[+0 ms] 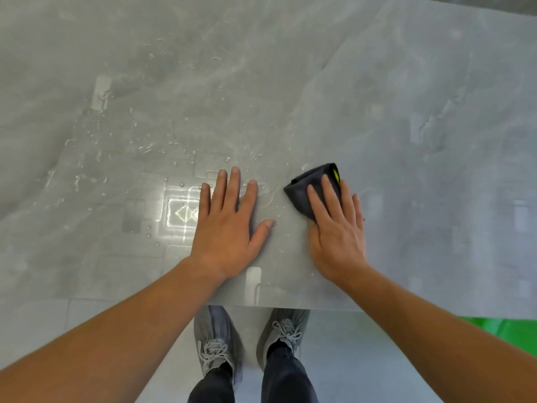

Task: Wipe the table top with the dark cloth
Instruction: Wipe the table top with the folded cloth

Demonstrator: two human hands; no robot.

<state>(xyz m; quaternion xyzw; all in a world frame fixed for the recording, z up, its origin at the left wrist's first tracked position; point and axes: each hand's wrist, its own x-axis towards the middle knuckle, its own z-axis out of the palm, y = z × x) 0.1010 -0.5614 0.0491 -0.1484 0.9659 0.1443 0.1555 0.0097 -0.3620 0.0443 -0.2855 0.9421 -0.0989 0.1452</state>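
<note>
A grey marbled table top fills most of the view, glossy and dotted with water droplets on its left half. The dark cloth, folded, with a yellow tag at its far corner, lies near the front edge. My right hand presses flat on the cloth with straight fingers, covering its near part. My left hand rests flat on the bare table just left of the cloth, fingers spread, not touching it.
The table's front edge runs just below my wrists. Beneath it are my two grey shoes on a pale floor, and a green patch at the lower right. Ceiling lights reflect on the wet surface at the left.
</note>
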